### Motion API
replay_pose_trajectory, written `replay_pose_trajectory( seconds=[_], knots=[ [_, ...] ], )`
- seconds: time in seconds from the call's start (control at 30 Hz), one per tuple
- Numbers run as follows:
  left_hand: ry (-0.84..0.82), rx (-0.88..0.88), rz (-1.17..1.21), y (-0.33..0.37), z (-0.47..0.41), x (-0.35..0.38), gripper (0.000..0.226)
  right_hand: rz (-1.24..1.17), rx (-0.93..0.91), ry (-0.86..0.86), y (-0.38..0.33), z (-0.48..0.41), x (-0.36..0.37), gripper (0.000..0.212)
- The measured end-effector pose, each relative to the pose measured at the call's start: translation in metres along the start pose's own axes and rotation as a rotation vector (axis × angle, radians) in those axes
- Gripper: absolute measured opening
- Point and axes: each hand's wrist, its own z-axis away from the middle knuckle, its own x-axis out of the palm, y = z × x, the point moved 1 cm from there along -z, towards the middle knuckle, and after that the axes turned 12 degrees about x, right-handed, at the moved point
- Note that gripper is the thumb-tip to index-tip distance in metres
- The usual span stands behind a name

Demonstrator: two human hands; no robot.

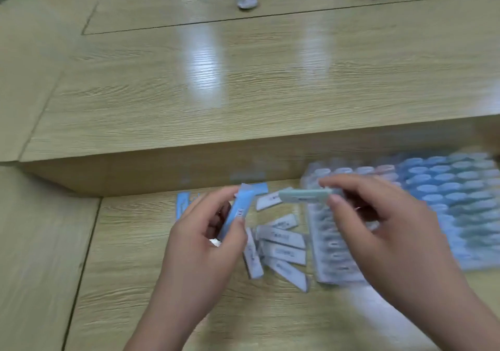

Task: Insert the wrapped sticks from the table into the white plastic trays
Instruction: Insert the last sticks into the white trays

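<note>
Although the view is blurred by motion, a wooden bench (135,269) is seen carrying the work on its lower level, below a raised step. At the right, filled trays (460,196) of blue sticks are laid together. A white plastic tray (330,256), its slots apparently unfilled, is set just beside them and next to the supply, presumably to keep reaches short. One stick is gripped in each of the hands, left hand (200,245) and right hand (378,220). Loose wrapped sticks (281,242) are scattered between the left hand and the white tray. A blue stick (239,210) is held nearly upright by the left. A paler stick (303,196) is pinched level above the tray's far end, judged ready for insertion.
</note>
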Motion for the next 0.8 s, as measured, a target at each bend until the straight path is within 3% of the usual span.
replay_pose_trajectory(
  seconds=[0.23, 0.43, 0.53, 0.8],
  knots=[
    [-0.094, 0.094, 0.117, 0.075, -0.011, 0.084, 0.01, -0.029, 0.047, 0.193, 0.077, 0.004, -0.112, 0.032],
    [-0.093, 0.31, -0.07, 0.109, -0.026, 0.15, 0.009, -0.098, 0.049, 0.244, 0.123, 0.006, -0.151, 0.026],
    [-0.084, 0.27, 0.001, 0.114, -0.027, 0.173, 0.009, -0.033, -0.023, 0.212, 0.137, 0.004, -0.153, 0.013],
    [-0.168, 0.196, 0.016, 0.11, -0.021, 0.212, 0.012, 0.064, -0.143, 0.112, 0.17, 0.008, -0.144, 0.01]
  ],
)
